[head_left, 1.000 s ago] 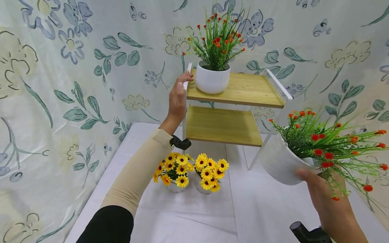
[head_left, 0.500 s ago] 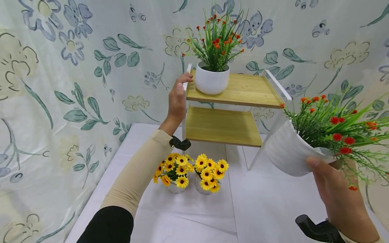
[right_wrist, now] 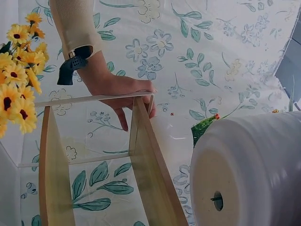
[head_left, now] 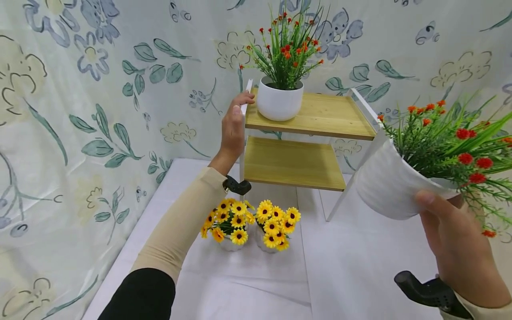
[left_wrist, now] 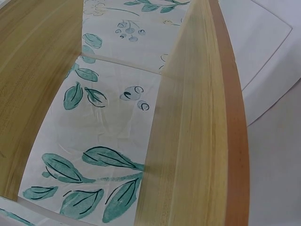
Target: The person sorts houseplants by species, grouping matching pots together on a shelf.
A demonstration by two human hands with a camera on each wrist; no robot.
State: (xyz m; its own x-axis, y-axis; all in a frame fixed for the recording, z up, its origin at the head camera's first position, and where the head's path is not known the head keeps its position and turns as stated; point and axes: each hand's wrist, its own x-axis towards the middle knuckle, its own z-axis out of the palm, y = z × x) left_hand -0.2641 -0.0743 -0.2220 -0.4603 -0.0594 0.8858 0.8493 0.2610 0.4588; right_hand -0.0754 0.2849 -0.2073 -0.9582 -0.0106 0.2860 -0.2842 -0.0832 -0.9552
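Note:
My left hand (head_left: pixel 233 131) grips the white side frame of a two-tier wooden shelf (head_left: pixel 330 113) at its upper left. On the top board, close by that hand, stands a smooth white pot (head_left: pixel 279 104) of red-flowered grass. Off the shelf's right side, my right hand (head_left: pixel 460 240) holds a ribbed white flowerpot (head_left: pixel 394 182) by its rim, thumb outside. This pot is raised and tipped, its red flowers leaning right. Its base with a drain hole (right_wrist: pixel 218 200) shows in the right wrist view. The left wrist view shows only shelf boards (left_wrist: pixel 193 122) and cloth, no fingers.
Two small pots of yellow flowers (head_left: pixel 230 222) (head_left: pixel 276 226) stand on the white-covered table (head_left: pixel 256 284) before the shelf. The lower board (head_left: pixel 294 162) is bare wood. A flower-printed curtain (head_left: pixel 120 89) hangs behind and along the left.
My right hand has moved right and slightly up with the ribbed flowerpot, still tipped. My left hand keeps its hold on the shelf frame; the other pots stay where they were.

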